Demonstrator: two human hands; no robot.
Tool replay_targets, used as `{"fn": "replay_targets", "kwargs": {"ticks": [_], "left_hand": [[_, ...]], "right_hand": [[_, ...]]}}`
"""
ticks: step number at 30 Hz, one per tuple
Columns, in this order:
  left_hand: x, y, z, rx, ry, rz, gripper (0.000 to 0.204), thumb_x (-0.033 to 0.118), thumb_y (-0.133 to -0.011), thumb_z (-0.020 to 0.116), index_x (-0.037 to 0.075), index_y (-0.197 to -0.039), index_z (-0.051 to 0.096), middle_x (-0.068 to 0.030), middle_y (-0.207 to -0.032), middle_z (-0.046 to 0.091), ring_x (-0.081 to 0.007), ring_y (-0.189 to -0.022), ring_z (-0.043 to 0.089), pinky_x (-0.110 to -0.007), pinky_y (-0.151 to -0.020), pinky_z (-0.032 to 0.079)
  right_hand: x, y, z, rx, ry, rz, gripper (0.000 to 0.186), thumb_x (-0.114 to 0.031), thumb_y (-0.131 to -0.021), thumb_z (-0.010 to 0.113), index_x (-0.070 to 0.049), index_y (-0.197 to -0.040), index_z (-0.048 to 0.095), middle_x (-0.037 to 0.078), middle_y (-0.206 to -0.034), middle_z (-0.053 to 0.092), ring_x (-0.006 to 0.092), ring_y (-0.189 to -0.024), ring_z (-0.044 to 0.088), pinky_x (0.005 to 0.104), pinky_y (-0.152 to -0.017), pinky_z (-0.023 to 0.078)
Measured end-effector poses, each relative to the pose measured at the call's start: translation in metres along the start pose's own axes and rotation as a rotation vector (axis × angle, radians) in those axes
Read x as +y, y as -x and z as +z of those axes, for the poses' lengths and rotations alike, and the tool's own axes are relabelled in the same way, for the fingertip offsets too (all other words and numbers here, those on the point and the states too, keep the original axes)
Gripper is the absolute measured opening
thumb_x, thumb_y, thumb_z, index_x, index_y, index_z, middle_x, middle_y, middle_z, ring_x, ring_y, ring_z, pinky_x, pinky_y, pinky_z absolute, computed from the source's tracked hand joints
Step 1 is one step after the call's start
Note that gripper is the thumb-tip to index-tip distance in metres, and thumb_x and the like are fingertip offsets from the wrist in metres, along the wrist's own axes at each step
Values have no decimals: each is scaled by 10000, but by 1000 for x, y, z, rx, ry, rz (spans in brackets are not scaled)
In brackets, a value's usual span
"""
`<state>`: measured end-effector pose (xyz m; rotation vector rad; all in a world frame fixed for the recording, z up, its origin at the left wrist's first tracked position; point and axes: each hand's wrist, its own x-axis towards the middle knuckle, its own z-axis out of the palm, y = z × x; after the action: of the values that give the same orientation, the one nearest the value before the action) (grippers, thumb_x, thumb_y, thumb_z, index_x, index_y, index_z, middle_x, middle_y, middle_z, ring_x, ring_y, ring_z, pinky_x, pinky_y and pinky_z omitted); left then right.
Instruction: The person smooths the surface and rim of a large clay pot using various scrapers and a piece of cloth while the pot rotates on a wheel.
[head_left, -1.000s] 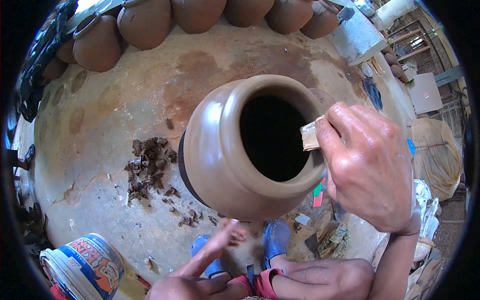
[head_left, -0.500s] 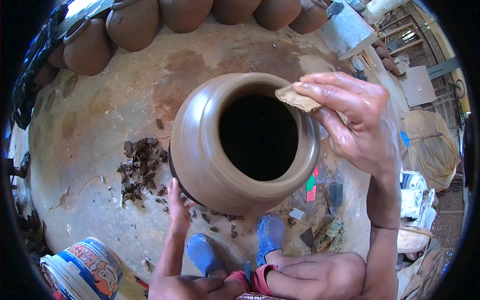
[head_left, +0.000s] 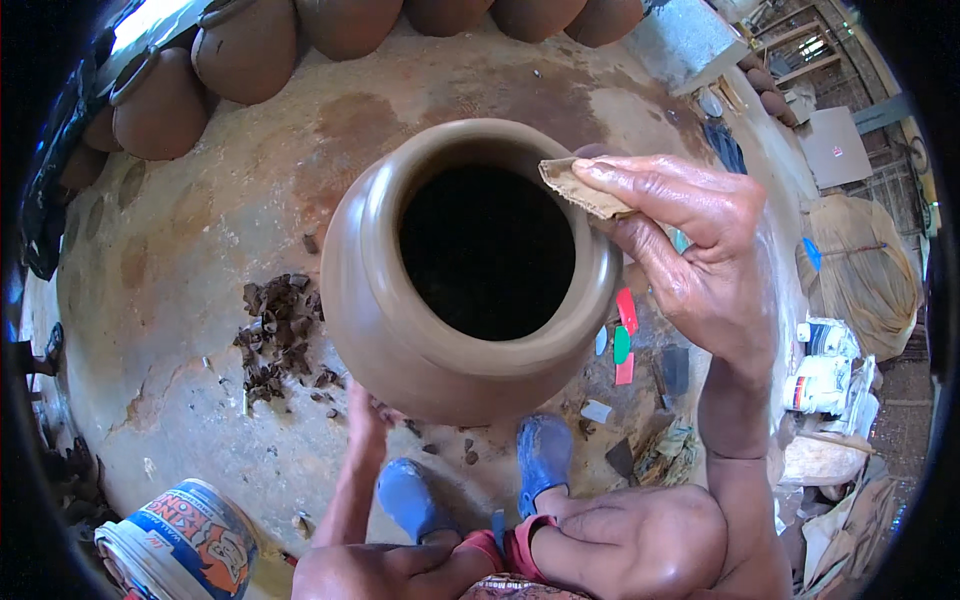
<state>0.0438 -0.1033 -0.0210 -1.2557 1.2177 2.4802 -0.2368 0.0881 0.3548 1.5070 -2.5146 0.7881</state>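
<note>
A large, shiny wet clay pot (head_left: 455, 375) stands before me, its round mouth dark inside. My right hand (head_left: 705, 240) is over the right side of the rim. It pinches a folded piece of tan cloth (head_left: 583, 188) between thumb and fingers, and the cloth lies against the rim's upper right. Low at the pot's near left side is my left hand (head_left: 366, 420). The pot's belly hides most of its fingers, so its grip cannot be made out. Whatever the pot rests on is also hidden.
Clay scraps (head_left: 278, 335) lie left of the pot. Coloured flat pieces (head_left: 622, 345) and a crumpled cloth (head_left: 668, 455) are on the floor at right. A plastic bucket (head_left: 185, 540) stands at lower left. Several finished pots (head_left: 245, 50) line the far edge. My blue clogs (head_left: 545, 460) are just below the pot.
The pot sits a little higher and further left in view. My right hand with the cloth has shifted slightly left along the rim. My left hand's fingers have slipped mostly behind the pot.
</note>
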Motion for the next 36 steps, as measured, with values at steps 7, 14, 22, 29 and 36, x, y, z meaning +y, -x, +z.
{"fn": "replay_targets", "kwargs": {"ticks": [7, 14, 22, 29, 36], "left_hand": [[46, -35, 6, 309, 143, 154, 545, 615, -985, 526, 293, -1422, 479, 17, -1043, 650, -163, -965, 618, -411, -827, 471], [-11, -14, 28, 308, 10, 96, 495, 455, -1041, 501, 143, -1425, 472, -85, -1126, 657, -220, -875, 667, -344, -676, 558], [6, 28, 41, 68, -32, -50, 671, 607, -970, 503, 163, -1463, 404, -129, -1271, 603, -240, -835, 683, -402, -720, 563], [-4, 9, 59, 354, -165, 73, 573, 539, -1035, 463, 98, -1401, 463, -144, -1179, 664, -223, -935, 690, -365, -735, 550], [-23, 40, 62, 135, 0, -194, 549, 494, -1022, 485, 102, -1405, 449, -147, -1239, 645, -257, -891, 709, -345, -675, 555]], "right_hand": [[-3, 30, 28, 274, -238, 161, 275, 55, -847, 710, 14, -1115, 755, 180, -916, 754, 225, -792, 731, 293, -710, 549], [-24, 50, 33, 356, -311, 286, 278, 69, -862, 700, 22, -1132, 746, 174, -952, 755, 204, -833, 731, 288, -750, 550], [-38, 73, 40, 449, -359, 341, 300, 24, -883, 733, 21, -1183, 729, 181, -989, 754, 216, -873, 741, 293, -754, 566], [-42, 78, 45, 454, -353, 353, 306, 77, -877, 695, 28, -1177, 733, 155, -1025, 764, 173, -937, 723, 279, -839, 549], [-53, 78, 41, 380, -319, 292, 335, 55, -858, 729, 0, -1188, 735, 185, -1017, 758, 220, -902, 750, 302, -801, 577]]}}
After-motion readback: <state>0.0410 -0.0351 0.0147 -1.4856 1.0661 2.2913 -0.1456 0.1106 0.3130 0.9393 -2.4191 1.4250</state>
